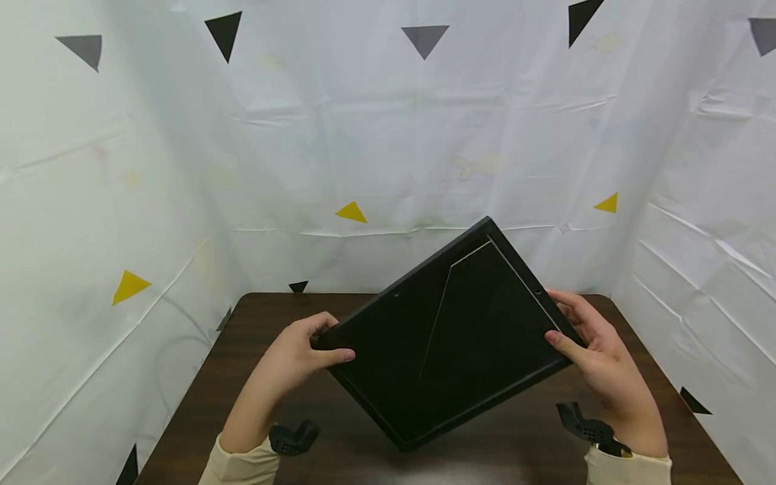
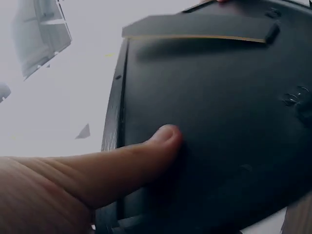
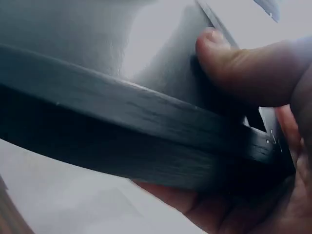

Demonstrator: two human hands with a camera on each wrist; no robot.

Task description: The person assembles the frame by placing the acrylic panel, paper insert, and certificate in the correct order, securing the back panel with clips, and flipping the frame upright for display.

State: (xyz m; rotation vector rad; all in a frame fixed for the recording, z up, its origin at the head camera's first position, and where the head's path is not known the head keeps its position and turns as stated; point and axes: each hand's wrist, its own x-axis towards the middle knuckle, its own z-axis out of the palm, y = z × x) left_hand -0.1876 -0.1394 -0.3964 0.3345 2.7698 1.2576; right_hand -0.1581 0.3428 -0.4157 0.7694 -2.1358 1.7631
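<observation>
Both hands hold a black picture frame (image 1: 388,377) up over the table, its back turned toward me and its outline tilted, one corner pointing up. My left hand (image 1: 297,353) grips the left corner, thumb across the back panel and fingers behind the edge. At the right corner, my right hand (image 1: 600,357) pinches the frame between the thumb on the back and the fingers underneath. An easel stand leg (image 1: 467,310) lies along the back; in the left wrist view the leg (image 2: 200,27) shows a pale edge, with small metal fittings (image 2: 295,97) nearby. The front side is hidden.
A dark brown wooden table (image 1: 200,411) lies beneath the frame. White sheeting (image 1: 388,148) with black, grey and yellow triangles hangs behind and on both sides. Black wrist cameras (image 1: 294,438) sit by the cuffs of cream sleeves (image 1: 242,465).
</observation>
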